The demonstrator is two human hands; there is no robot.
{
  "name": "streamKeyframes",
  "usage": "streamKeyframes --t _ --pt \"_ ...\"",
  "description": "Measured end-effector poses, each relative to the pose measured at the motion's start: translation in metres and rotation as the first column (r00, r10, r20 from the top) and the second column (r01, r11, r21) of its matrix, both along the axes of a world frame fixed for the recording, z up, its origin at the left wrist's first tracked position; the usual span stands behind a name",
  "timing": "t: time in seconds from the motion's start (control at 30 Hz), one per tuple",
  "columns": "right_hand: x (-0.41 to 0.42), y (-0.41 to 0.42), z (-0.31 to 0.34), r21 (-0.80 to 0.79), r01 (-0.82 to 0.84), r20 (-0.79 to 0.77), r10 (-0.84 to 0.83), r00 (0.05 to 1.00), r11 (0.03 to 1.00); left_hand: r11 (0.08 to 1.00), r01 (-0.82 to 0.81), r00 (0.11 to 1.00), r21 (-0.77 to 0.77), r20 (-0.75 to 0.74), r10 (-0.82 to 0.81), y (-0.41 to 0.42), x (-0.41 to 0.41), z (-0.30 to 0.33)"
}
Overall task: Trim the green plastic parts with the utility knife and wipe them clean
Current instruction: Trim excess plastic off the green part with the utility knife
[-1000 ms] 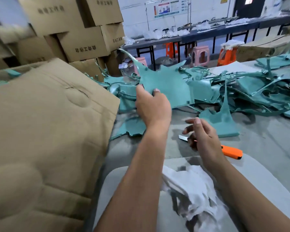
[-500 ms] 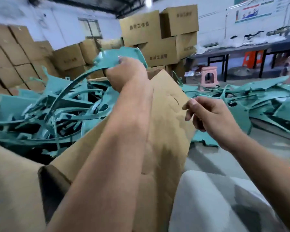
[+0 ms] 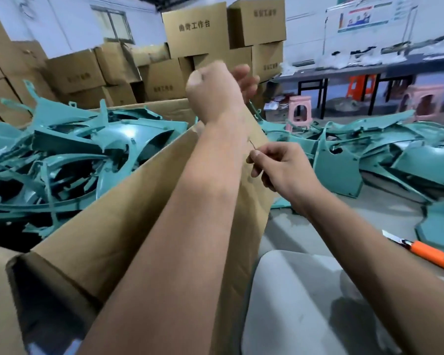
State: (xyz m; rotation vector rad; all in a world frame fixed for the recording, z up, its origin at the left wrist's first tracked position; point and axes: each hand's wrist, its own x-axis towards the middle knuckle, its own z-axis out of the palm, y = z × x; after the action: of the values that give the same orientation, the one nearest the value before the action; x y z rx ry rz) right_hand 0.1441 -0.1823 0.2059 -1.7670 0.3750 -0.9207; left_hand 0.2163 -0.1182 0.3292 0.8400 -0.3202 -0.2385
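Two hands up: right hand (image 3: 285,167) pinches a thin sliver (image 3: 252,144), left hand (image 3: 215,90) raised over the cardboard box (image 3: 128,190), fingers spread, empty. Utility knife (image 3: 431,254) lies on the table (image 3: 385,221) at right. Green plastic parts (image 3: 69,149) fill the box; more (image 3: 395,152) are piled on the table beyond.

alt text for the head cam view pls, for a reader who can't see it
A person's left hand, empty with fingers spread, is raised over a big cardboard box of green plastic parts. The right hand pinches a thin sliver, and an orange utility knife lies on the grey table.
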Motion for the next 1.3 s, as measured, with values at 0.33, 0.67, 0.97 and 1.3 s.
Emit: streamKeyframes --t 0.33,0.67,0.97,1.3 --pt "-0.095 -0.088 -0.084 -0.380 0.172 -0.628 -0.390 0.673 0.909 0.403 -0.387 0.738 0.829 0.541 -0.404 -0.089 -0.050 -0.183" --pt "-0.228 -0.137 -0.140 -0.594 0.279 -0.738 -0.649 0.184 0.755 -0.123 -0.817 0.450 0.563 0.490 -0.746 -0.123 -0.037 -0.244" --pt "-0.221 -0.128 -0.150 -0.498 0.664 -0.226 -0.823 0.521 0.557 0.246 -0.665 0.320 0.705 0.566 -0.759 -0.133 -0.077 -0.241" --pt "-0.235 -0.132 -0.140 0.595 0.487 -0.065 -0.565 0.822 0.640 0.786 -0.459 -0.098 0.415 0.856 -0.508 -0.133 -0.101 -0.259"
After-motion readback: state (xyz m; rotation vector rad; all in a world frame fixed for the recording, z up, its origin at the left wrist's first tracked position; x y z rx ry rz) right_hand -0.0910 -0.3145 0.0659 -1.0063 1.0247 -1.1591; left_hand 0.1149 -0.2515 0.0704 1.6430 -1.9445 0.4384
